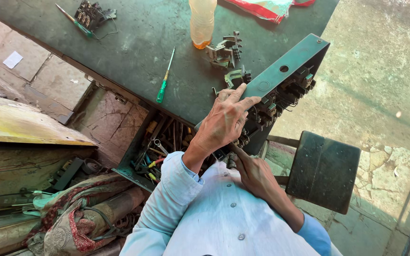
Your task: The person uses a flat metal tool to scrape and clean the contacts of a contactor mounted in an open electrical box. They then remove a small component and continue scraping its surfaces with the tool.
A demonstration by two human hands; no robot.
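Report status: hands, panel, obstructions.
Left hand on dark green metal electrical panel edge. Right hand beneath, at its wired components. Grey loose parts beside; nothing blocking.

bottle: clear plastic, orange liquid at bottom point(202, 21), stood on bench point(134, 42), top centre
bag: red-white-teal plastic point(266, 7), laid at bench's far edge
paper scrap: white, square point(13, 59), seen on floor, left

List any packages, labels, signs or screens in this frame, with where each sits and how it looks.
Plastic bottle: far side of the green table, upright, clear with orange liquid, no label visible.
Bag: table's far edge, crumpled, red and white with some pale green.
Paper scrap: on the floor at left, small, white.
No signs or screens.
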